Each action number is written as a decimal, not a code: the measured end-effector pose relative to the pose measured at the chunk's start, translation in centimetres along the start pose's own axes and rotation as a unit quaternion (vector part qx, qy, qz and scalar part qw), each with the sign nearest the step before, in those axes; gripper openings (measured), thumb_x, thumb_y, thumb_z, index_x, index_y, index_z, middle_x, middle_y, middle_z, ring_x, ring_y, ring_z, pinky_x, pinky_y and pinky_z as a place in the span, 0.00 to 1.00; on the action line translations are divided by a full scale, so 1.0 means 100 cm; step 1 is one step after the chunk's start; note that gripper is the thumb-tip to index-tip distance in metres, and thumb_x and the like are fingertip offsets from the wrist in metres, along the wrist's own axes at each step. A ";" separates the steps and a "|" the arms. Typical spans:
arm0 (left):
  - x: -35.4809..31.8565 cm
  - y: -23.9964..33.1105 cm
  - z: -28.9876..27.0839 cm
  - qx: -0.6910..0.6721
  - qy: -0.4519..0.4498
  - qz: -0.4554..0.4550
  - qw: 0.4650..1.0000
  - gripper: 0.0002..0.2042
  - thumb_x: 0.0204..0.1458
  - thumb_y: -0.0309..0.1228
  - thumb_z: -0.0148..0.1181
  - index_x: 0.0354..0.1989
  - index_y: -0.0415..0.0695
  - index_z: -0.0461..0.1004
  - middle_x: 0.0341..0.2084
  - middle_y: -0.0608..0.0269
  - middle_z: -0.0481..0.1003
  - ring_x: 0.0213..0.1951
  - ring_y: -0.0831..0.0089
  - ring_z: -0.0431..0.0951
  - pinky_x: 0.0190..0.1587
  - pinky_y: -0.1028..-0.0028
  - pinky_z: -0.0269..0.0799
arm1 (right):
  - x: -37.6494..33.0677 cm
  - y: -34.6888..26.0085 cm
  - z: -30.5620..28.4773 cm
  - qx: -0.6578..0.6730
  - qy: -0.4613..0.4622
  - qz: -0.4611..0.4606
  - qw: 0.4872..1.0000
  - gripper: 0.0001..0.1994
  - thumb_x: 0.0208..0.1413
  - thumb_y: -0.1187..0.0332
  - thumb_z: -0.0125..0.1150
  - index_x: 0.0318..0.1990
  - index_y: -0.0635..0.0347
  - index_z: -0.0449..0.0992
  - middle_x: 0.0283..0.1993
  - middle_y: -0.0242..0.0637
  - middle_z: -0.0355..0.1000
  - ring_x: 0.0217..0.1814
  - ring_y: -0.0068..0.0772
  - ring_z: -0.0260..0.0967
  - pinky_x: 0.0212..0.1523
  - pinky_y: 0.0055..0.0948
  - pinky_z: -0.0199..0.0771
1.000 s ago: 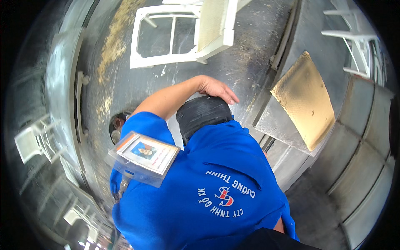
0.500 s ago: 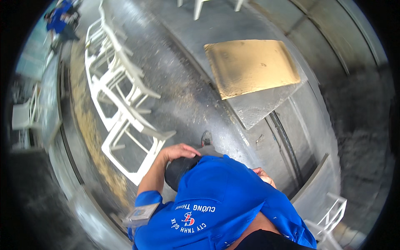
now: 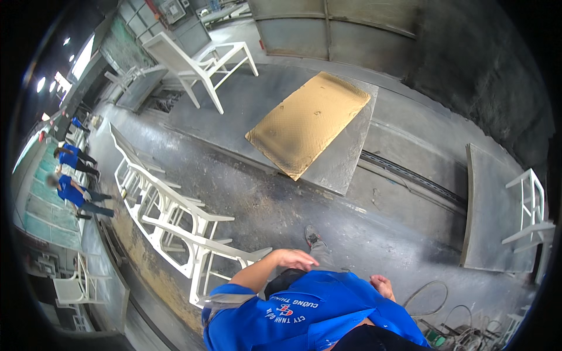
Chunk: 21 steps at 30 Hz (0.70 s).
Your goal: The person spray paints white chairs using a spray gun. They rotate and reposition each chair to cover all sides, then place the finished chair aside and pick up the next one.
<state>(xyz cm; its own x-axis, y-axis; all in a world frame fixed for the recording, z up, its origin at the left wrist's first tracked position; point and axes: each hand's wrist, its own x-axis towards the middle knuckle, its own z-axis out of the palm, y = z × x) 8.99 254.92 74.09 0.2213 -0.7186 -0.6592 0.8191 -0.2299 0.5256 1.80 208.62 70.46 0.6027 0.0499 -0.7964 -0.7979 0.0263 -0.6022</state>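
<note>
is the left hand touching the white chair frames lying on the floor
Apart. The head view shows the left hand raised over the person's dark cap, with bare grey floor between it and the nearest white chair frame.

Dim workshop under a strong fisheye, brightest at the far left.

Daylight enters from openings at the upper left and washes the white chair frames and the grey floor in flat, soft light, with only faint shadows. The right wall falls off into murk. The tan board catches a mild sheen. Straight edges bow near the black circular rim, and distant figures at the left are small and soft.
</note>
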 end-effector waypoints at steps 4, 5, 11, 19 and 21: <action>0.087 0.044 0.007 0.192 -0.022 -0.161 0.968 0.29 0.63 0.51 0.59 0.71 0.56 0.67 0.51 0.53 0.79 0.45 0.64 0.83 0.38 0.59 0.81 | -0.012 0.108 -0.042 -0.064 0.205 -0.052 0.975 0.09 0.61 0.65 0.65 0.37 0.63 0.84 0.29 0.39 0.80 0.28 0.30 0.74 0.30 0.32 0.75; 0.116 0.055 0.014 0.277 -0.013 -0.192 0.941 0.30 0.62 0.53 0.59 0.71 0.56 0.66 0.51 0.53 0.79 0.44 0.61 0.83 0.34 0.56 0.81 | -0.009 0.126 -0.048 -0.083 0.222 -0.039 0.971 0.10 0.61 0.64 0.65 0.37 0.62 0.84 0.30 0.39 0.80 0.29 0.31 0.75 0.31 0.32 0.75; 0.240 0.077 0.076 0.496 0.073 -0.096 0.860 0.29 0.61 0.50 0.60 0.69 0.58 0.68 0.53 0.54 0.80 0.42 0.55 0.83 0.40 0.50 0.82 | 0.009 0.174 -0.056 -0.107 0.228 0.019 0.968 0.13 0.59 0.60 0.64 0.39 0.61 0.85 0.34 0.41 0.81 0.35 0.35 0.78 0.38 0.35 0.77; 0.240 0.042 0.021 0.631 -0.128 -0.024 0.764 0.22 0.63 0.46 0.60 0.59 0.44 0.79 0.51 0.52 0.82 0.51 0.60 0.80 0.52 0.57 0.78 | 0.036 0.229 -0.023 -0.089 0.220 -0.029 0.971 0.17 0.58 0.55 0.63 0.42 0.58 0.86 0.40 0.43 0.83 0.44 0.41 0.81 0.47 0.39 0.79; 0.227 0.044 -0.011 0.378 0.023 -0.130 0.916 0.24 0.65 0.43 0.61 0.67 0.48 0.72 0.57 0.58 0.77 0.50 0.67 0.79 0.51 0.65 0.78 | 0.051 0.234 -0.005 -0.117 0.244 -0.085 0.959 0.18 0.57 0.53 0.63 0.42 0.58 0.86 0.42 0.44 0.84 0.46 0.43 0.82 0.49 0.40 0.80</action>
<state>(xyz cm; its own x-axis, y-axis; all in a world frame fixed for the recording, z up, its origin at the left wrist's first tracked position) 18.21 238.29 60.90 0.1077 -0.5509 -0.8276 0.2505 -0.7905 0.5588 -13.82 209.00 52.25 0.7020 -0.4102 -0.5822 -0.6983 -0.2358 -0.6759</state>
